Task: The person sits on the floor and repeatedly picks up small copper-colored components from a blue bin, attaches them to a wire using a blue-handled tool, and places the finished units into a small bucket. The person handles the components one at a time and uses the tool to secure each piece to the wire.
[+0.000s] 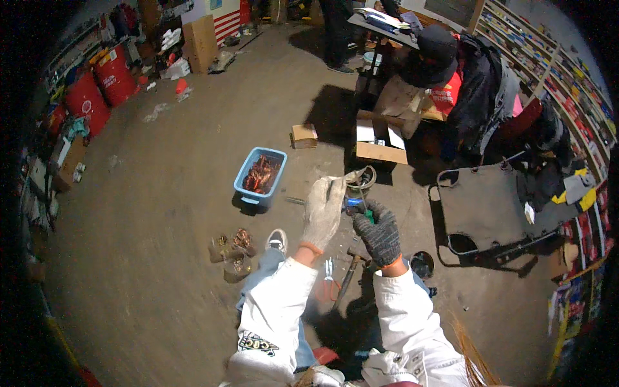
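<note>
My left hand (322, 209), in a pale work glove, reaches forward with its fingers pinched together at a round, ring-shaped part (362, 180); whether they grip its rim, I cannot tell. Close beside it, my right hand (376, 233), in a dark grey glove, is closed around a blue-and-green piece (354, 203), mostly hidden by the fingers. Below the hands, a hammer (349, 276) and orange-handled scissors (329, 284) lie on the floor. To the left stands a blue tub (242, 169) holding reddish copper-coloured scrap.
Small heaps of copper-coloured pieces (240, 245) lie by my left shoe (277, 240). Ahead are a small carton (304, 137) and an open cardboard box (380, 153). A person in dark clothes (477, 97) sits at the right, behind a folding cot (483, 200). Red drums (87, 103) stand far left.
</note>
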Demonstrator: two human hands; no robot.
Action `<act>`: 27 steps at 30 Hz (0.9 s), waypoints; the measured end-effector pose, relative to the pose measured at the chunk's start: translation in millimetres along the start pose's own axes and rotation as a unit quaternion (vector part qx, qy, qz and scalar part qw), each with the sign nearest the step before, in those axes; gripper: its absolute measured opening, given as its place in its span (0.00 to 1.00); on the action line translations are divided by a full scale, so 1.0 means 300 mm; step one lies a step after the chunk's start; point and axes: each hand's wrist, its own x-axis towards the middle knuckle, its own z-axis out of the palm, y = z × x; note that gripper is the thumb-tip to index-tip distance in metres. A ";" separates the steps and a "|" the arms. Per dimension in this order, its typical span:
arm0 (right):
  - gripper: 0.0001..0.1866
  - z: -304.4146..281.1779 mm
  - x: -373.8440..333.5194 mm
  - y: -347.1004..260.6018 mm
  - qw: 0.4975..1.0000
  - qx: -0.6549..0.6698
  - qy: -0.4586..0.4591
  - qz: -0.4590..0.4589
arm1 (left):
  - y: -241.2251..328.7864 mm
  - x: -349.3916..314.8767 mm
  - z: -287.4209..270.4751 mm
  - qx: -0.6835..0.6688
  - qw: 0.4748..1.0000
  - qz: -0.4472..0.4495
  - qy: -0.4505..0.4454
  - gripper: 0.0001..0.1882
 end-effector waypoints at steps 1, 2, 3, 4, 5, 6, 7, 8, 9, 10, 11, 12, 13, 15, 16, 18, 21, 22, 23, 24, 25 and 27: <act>0.10 -0.007 -0.002 -0.012 0.999 -0.012 0.001 0.035 | 0.006 0.001 0.010 -0.055 0.998 0.017 0.026 0.14; 0.10 -0.012 -0.004 -0.029 1.000 -0.005 -0.002 -0.016 | 0.007 0.007 0.007 -0.041 0.998 -0.024 0.030 0.14; 0.10 -0.025 -0.011 -0.045 0.998 -0.021 -0.009 -0.065 | 0.006 0.011 0.004 -0.037 0.998 -0.040 0.040 0.14; 0.10 -0.036 -0.016 -0.061 0.988 -0.028 -0.018 -0.149 | 0.003 0.017 0.000 -0.032 0.995 -0.076 0.048 0.15; 0.10 -0.034 -0.022 -0.076 0.988 -0.052 -0.006 -0.145 | -0.002 0.017 -0.001 -0.050 0.991 -0.109 0.065 0.16; 0.10 -0.036 -0.023 -0.087 0.992 -0.062 -0.017 -0.107 | -0.007 0.018 -0.004 -0.027 0.992 -0.086 0.083 0.16; 0.10 -0.040 -0.022 -0.095 0.992 -0.062 -0.030 -0.103 | -0.011 0.020 -0.007 0.004 0.992 -0.086 0.092 0.16; 0.11 -0.040 -0.019 -0.100 0.993 -0.062 -0.040 -0.096 | -0.014 0.022 -0.011 0.046 0.990 -0.092 0.100 0.16; 0.10 -0.048 -0.017 -0.104 0.993 -0.067 -0.062 -0.077 | -0.013 0.022 -0.008 0.064 0.989 -0.082 0.108 0.16; 0.09 -0.053 -0.012 -0.106 0.984 -0.081 -0.071 -0.140 | -0.011 0.024 -0.006 0.059 0.990 -0.078 0.099 0.16; 0.09 -0.055 -0.005 -0.107 0.973 -0.092 -0.077 -0.197 | -0.007 0.023 -0.007 0.061 0.991 -0.055 0.102 0.15; 0.08 -0.060 -0.001 -0.108 0.977 -0.088 -0.084 -0.174 | -0.002 0.024 -0.008 0.065 0.992 -0.030 0.103 0.15; 0.08 -0.065 0.002 -0.110 0.992 -0.036 -0.080 -0.090 | 0.003 0.023 -0.011 0.038 0.993 -0.014 0.111 0.14; 0.06 -0.075 0.003 -0.116 0.993 -0.030 -0.089 -0.071 | 0.012 0.028 -0.022 0.030 0.992 0.011 0.122 0.14; 0.06 -0.080 0.002 -0.122 0.993 -0.039 -0.079 -0.084 | 0.015 0.034 -0.026 0.028 0.991 0.028 0.130 0.13; 0.07 -0.069 0.001 -0.130 0.995 -0.012 -0.076 -0.059 | 0.014 0.042 -0.048 0.028 0.993 0.027 0.114 0.14; 0.08 -0.064 -0.001 -0.145 0.994 0.021 -0.101 -0.047 | 0.009 0.045 -0.060 -0.030 0.995 -0.056 0.072 0.16; 0.08 -0.062 -0.004 -0.148 0.993 0.028 -0.113 -0.011 | 0.008 0.043 -0.058 -0.100 0.991 -0.073 0.056 0.18; 0.08 -0.066 -0.005 -0.152 0.992 0.039 -0.115 -0.028 | 0.009 0.042 -0.056 -0.155 0.979 -0.131 0.032 0.19; 0.08 -0.072 -0.008 -0.155 0.993 0.037 -0.112 -0.023 | 0.011 0.035 -0.050 -0.210 0.964 -0.161 0.012 0.21; 0.08 -0.074 -0.009 -0.158 0.994 0.031 -0.103 -0.014 | 0.013 0.040 -0.050 -0.169 0.981 -0.100 0.004 0.27; 0.08 -0.081 -0.012 -0.160 0.992 0.072 -0.101 0.011 | 0.022 0.040 -0.048 -0.162 0.983 -0.082 -0.012 0.27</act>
